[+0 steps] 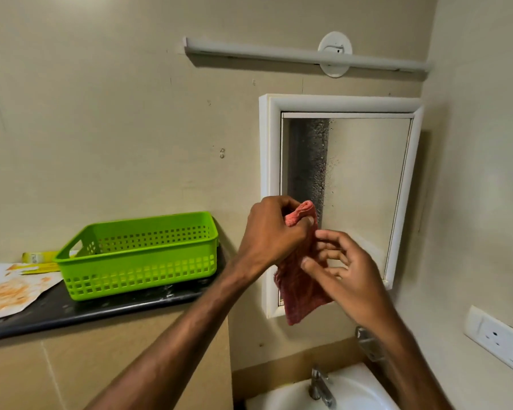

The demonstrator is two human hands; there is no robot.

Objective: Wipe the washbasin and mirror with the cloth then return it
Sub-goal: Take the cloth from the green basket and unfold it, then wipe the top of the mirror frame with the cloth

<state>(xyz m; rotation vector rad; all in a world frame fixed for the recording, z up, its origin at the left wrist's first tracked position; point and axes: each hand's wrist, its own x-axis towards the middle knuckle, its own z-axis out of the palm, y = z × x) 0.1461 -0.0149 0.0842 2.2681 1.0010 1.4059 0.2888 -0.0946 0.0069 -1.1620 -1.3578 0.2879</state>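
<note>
So right now my left hand (271, 229) pinches the top of the red cloth (301, 287) in front of the mirror (365, 184), right hand (342, 272) fingers loose and spread against it. I'd fold it flat before wiping the speckled glass.

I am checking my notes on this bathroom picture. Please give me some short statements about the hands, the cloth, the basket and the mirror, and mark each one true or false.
1. The left hand grips the top of the red cloth. True.
2. The cloth lies inside the green basket. False: it hangs in front of the mirror, held in the hand.
3. The right hand has its fingers spread, touching the cloth. True.
4. The basket stands in the washbasin. False: it stands on the dark counter.
5. Droplets show on the mirror glass. True.
</note>
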